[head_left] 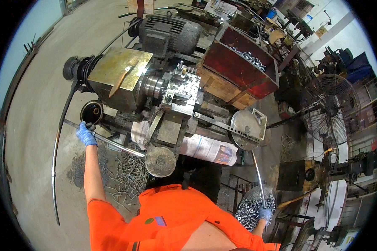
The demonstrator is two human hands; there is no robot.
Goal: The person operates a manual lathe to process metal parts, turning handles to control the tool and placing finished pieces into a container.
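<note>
Presently curled around a long metal rod [118,145] with the gloved left hand [86,134], just below a dark round container [87,116]; likewise wrapped around the lower end of a slanting steel lever [259,178] with the gloved right hand [264,214], beside small metal parts [247,213].

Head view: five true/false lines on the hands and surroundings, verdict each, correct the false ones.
1. The left hand wears a blue glove and grips a steel rod. True.
2. The red bin contains small metal parts. True.
3. The right hand is inside that bin. False: it is at the near end of a second rod.
4. The large fan stands at the left of the picture. False: it is at the right.
5. The metal scrap lies on top of the motor. False: it lies on the floor.
</note>
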